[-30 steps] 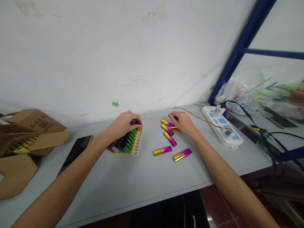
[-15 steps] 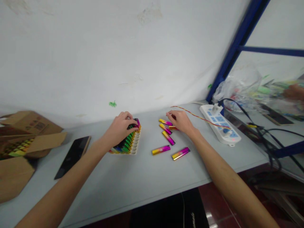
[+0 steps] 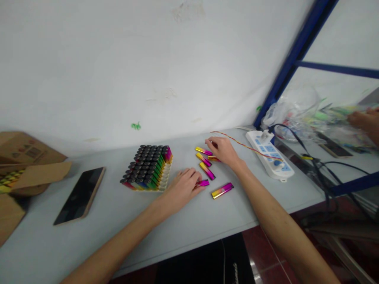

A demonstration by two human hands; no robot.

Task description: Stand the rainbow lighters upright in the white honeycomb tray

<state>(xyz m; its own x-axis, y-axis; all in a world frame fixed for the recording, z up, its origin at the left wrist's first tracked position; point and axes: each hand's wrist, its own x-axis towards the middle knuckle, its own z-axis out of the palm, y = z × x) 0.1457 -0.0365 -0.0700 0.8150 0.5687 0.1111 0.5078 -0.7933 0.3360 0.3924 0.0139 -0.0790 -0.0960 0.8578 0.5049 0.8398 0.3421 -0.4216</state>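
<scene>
My left hand [image 3: 185, 185] is closed around a shiny yellow-and-purple lighter [image 3: 204, 183] on the table, its purple end showing past the fingers. My right hand [image 3: 222, 149] rests farther back, fingers curled and tips together. Whatever they may hold is hidden. A gold lighter [image 3: 213, 158] lies partly under that hand. Beside it are loose yellow-and-purple lighters, one at the back [image 3: 203, 151], two below it [image 3: 207, 171], and another nearer the front [image 3: 222, 190]. Left of my left hand, a pale tray [image 3: 164, 182] holds many upright black-topped lighters [image 3: 145, 165] in coloured rows.
A phone [image 3: 79, 195] lies left of the tray, and an open cardboard box [image 3: 32, 152] stands at the far left. On the right are a white power strip [image 3: 271, 156], a red-yellow wire [image 3: 239, 142], black cables and a blue frame [image 3: 284, 71]. Another hand [image 3: 365, 122] shows beyond it.
My left hand has left the tray and moved right and nearer, onto a loose lighter. The tray's black tops are now uncovered. My right hand has stayed in about the same place.
</scene>
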